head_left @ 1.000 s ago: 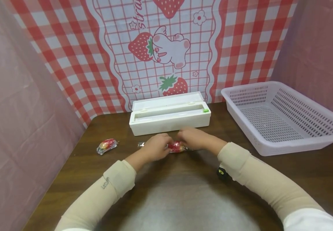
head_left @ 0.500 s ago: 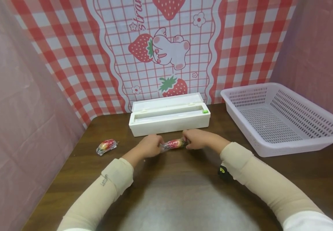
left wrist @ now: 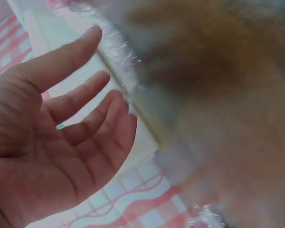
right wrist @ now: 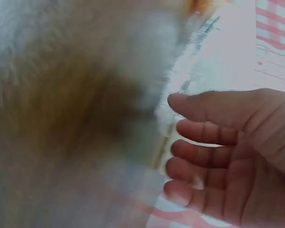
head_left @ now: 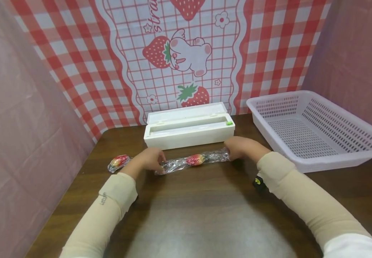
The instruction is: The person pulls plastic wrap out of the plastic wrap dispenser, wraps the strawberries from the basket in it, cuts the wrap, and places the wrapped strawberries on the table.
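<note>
A red-and-yellow fruit (head_left: 195, 159) lies in a long strip of clear plastic wrap (head_left: 176, 165) on the brown table, the wrap stretching out on both sides of it. My left hand (head_left: 150, 159) is at the strip's left end; in the left wrist view its thumb stands apart from the loosely bent fingers, with the wrap (left wrist: 116, 47) beyond the fingertips. At the right end is my right hand (head_left: 239, 147). The right wrist view has its thumb tip beside the wrap (right wrist: 173, 90), with a gap between thumb and index finger.
Just behind the fruit stands a white cling-film dispenser (head_left: 189, 139), lid raised, with a green slider (head_left: 229, 123). Another wrapped fruit (head_left: 119, 162) lies left, partly behind my left forearm. A white perforated basket (head_left: 302, 157) stands right. A checked cloth (head_left: 276, 46) hangs behind.
My hands have moved apart along the wrap, from close beside the fruit out to its ends. The fruit shows fully now, and the wrap on both sides is drawn out longer.
</note>
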`<state>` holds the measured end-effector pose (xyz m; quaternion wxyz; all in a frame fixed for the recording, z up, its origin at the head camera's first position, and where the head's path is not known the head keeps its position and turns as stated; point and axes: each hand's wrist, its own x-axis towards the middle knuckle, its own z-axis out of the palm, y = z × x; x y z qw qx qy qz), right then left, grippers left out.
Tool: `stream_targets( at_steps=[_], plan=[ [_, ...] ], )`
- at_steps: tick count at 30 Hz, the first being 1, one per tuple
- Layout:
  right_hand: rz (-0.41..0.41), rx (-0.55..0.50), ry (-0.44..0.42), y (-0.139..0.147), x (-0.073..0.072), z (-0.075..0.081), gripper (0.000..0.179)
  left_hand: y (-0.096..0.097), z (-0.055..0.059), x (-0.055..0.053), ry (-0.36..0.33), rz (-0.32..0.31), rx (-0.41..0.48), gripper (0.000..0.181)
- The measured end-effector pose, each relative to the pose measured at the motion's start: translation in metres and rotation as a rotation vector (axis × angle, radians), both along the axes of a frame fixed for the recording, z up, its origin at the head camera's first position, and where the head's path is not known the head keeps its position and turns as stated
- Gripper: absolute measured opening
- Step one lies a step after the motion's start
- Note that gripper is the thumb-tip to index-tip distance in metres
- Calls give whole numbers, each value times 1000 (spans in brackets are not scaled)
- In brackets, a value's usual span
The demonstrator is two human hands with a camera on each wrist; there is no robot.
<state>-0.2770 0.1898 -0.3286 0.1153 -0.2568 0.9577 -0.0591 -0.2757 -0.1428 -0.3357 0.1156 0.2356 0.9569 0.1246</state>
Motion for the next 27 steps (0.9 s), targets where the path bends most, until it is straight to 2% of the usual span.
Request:
stream_targets(
  at_steps=[3,7,11,15,20,27],
  plan=[
    [35,-38,125,1,1,6,15,7,6,0,92,-35,37,43],
    [76,-110,165,-6,4,9,19,33,6,0,133,-128,97,55],
    [101,-100,167,-15,9,6,30,61,-3,-2,112,-203,90,69],
    [117,-102,187,-17,15,1,38,78,-10,-6,78,-251,96,76],
    [128,-124,233,-13,20,0,41,90,-10,-9,67,-275,54,71],
    [161,-168,305,-8,32,-4,50,99,-8,-16,66,-287,11,46]
  ],
)
